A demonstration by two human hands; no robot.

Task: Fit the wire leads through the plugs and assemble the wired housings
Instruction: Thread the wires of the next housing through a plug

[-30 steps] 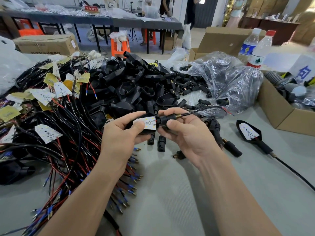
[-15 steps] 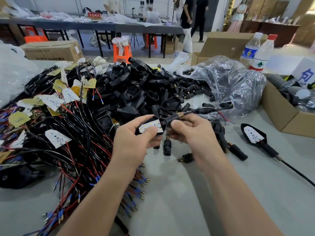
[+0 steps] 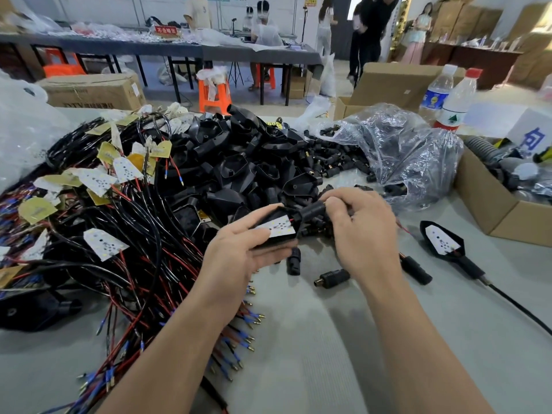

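Note:
My left hand (image 3: pixel 236 255) grips a black housing (image 3: pixel 276 227) with a white LED board set in it, thumb lying along its near edge. My right hand (image 3: pixel 361 234) pinches the black plug (image 3: pixel 312 211) at the housing's neck, where red and black leads pass through. A tangle of red and black wire leads with LED boards (image 3: pixel 113 249) lies on the left. A heap of empty black housings (image 3: pixel 239 171) sits behind my hands. Loose plugs (image 3: pixel 331 277) lie on the table below my right hand.
One assembled housing with its cable (image 3: pixel 443 244) lies to the right. A clear plastic bag of plugs (image 3: pixel 397 153) and an open cardboard box (image 3: pixel 490 210) stand at the right. Two bottles (image 3: pixel 454 103) stand behind. People move near far tables.
The view rose and both hands shifted slightly right. My right hand moved along the wire onto the plug, and a gap with bare leads shows between plug and housing.

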